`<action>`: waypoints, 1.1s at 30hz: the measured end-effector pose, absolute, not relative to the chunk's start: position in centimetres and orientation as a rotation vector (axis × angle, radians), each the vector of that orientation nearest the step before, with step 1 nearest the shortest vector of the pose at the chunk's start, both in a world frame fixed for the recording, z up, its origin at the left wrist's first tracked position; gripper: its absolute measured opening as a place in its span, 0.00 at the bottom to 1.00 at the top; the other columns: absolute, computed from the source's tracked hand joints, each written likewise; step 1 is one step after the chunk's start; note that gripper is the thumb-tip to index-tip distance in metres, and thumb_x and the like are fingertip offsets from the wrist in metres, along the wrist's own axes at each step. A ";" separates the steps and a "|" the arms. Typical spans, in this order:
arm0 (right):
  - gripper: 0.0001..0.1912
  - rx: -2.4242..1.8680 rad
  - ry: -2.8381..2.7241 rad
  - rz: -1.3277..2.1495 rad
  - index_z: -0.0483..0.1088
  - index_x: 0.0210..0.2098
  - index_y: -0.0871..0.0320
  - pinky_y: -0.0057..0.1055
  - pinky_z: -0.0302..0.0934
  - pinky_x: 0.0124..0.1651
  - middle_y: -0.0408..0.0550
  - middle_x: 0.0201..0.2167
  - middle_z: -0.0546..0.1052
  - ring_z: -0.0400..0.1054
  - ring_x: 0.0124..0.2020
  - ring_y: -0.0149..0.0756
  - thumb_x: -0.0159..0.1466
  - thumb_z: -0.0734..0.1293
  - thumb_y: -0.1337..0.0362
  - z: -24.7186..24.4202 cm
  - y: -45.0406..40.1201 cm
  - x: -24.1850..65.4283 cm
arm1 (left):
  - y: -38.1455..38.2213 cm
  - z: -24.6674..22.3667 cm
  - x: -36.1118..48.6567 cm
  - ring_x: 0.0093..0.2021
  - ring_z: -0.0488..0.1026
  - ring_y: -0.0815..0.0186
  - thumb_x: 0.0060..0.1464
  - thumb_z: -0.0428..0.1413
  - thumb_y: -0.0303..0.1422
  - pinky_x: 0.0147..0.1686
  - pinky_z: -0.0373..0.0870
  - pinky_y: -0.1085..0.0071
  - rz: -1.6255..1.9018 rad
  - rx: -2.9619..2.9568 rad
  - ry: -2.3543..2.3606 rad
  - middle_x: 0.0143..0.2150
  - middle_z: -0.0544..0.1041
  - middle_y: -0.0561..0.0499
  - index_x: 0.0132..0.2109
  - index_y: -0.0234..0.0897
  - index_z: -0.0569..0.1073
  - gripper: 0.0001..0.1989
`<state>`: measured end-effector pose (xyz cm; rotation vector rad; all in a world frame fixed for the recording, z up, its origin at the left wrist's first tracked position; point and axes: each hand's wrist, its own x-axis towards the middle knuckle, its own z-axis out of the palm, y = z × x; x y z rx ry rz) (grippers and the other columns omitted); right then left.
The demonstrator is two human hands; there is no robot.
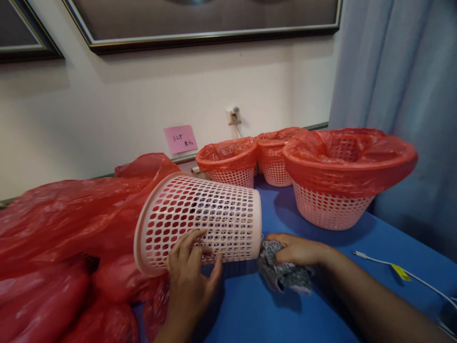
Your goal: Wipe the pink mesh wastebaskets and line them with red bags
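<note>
A pale pink perforated basket (210, 216) lies on its side over the blue table (246, 309), its rim to the left and its base to the right. Against its lower near side rests my left hand (193, 271), fingers spread. A crumpled grey mottled cloth (282, 274) is gripped in my right hand (294, 250), right beside the basket's base. Red plastic bags (71, 219) are heaped to the left, partly behind the basket's rim.
Three upright baskets lined with red bags stand behind: one at the right (335, 209), two smaller (232, 176) (276, 171). A white cable (378, 260) with a yellow tag lies at right. The wall carries a pink note (180, 139) and a socket (233, 116).
</note>
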<state>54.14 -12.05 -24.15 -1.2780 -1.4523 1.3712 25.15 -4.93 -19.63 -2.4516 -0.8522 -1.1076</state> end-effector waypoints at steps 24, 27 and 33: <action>0.27 -1.512 -1.372 0.541 0.76 0.51 0.55 0.40 0.67 0.56 0.49 0.47 0.78 0.74 0.49 0.44 0.50 0.69 0.72 -26.6 -9.3 52.7 | -4.3 -19.4 25.4 0.58 0.69 0.39 0.63 0.59 0.35 0.53 0.65 0.39 -1.042 -2.430 -0.785 0.57 0.73 0.35 0.40 0.41 0.70 0.05; 0.23 -1.588 -1.348 0.582 0.78 0.44 0.57 0.40 0.69 0.50 0.48 0.40 0.79 0.75 0.41 0.45 0.47 0.70 0.73 -27.1 -9.2 53.0 | -4.2 -19.3 25.4 0.58 0.69 0.38 0.64 0.58 0.35 0.52 0.66 0.39 -1.060 -2.418 -0.770 0.56 0.74 0.34 0.40 0.41 0.70 0.05; 0.32 -1.461 -1.190 0.377 0.65 0.63 0.55 0.42 0.61 0.65 0.53 0.60 0.72 0.68 0.62 0.44 0.58 0.67 0.68 -26.4 -8.4 53.2 | -4.1 -19.3 25.6 0.59 0.70 0.39 0.64 0.58 0.36 0.54 0.65 0.40 -1.059 -2.429 -0.766 0.58 0.74 0.35 0.40 0.41 0.70 0.05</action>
